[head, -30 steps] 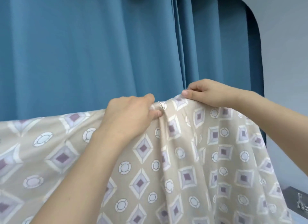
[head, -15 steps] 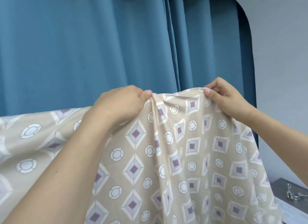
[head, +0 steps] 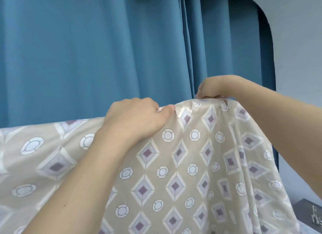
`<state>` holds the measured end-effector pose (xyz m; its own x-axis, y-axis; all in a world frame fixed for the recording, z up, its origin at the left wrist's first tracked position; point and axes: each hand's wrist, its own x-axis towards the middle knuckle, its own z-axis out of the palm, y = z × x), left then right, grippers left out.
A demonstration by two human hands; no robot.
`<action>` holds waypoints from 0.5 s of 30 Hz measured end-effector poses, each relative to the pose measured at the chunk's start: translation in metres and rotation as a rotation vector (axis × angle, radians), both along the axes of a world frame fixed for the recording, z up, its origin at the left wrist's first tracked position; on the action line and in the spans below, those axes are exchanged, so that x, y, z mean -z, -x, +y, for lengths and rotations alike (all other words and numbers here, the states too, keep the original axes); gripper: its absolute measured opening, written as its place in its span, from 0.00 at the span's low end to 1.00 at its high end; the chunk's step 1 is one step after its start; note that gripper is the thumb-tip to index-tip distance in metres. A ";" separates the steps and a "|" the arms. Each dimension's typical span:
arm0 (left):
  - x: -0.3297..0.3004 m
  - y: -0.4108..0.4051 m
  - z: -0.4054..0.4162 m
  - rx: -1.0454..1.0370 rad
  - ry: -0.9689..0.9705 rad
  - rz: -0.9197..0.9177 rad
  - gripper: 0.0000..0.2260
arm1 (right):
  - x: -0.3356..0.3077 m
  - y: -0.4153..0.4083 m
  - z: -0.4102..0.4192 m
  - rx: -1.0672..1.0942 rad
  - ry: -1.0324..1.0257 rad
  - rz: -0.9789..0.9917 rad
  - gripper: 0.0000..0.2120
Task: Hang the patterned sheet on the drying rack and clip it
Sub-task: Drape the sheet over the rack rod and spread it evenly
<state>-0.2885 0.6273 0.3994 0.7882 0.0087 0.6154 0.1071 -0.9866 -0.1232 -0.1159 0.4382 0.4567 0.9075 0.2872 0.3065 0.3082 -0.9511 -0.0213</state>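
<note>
A beige patterned sheet (head: 191, 164) with purple diamonds and white rings hangs in front of me and fills the lower half of the view. My left hand (head: 135, 118) grips its top edge near the middle, fingers curled over the fold. My right hand (head: 214, 87) pinches the same edge a little higher and to the right. The stretch of cloth between the two hands is pulled fairly flat. The drying rack is hidden under the sheet, and no clip is visible.
A blue curtain (head: 87, 50) hangs right behind the sheet. A grey wall (head: 299, 42) stands at the right. At the lower right corner a grey surface (head: 306, 209) carries a small metal fitting (head: 315, 218).
My right hand has moved up and back along the sheet's top edge. The cloth between my hands has smoothed out, with fewer folds. My left hand keeps its grip in about the same place.
</note>
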 end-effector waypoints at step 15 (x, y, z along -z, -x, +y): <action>0.013 -0.042 -0.069 0.206 -0.268 -0.212 0.17 | 0.025 -0.009 -0.047 -0.038 -0.116 0.295 0.12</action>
<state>-0.2467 0.5580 0.3868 0.6122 -0.3194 0.7233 -0.0395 -0.9260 -0.3754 -0.1064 0.3916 0.4320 0.9512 0.3017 0.0643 0.3083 -0.9249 -0.2223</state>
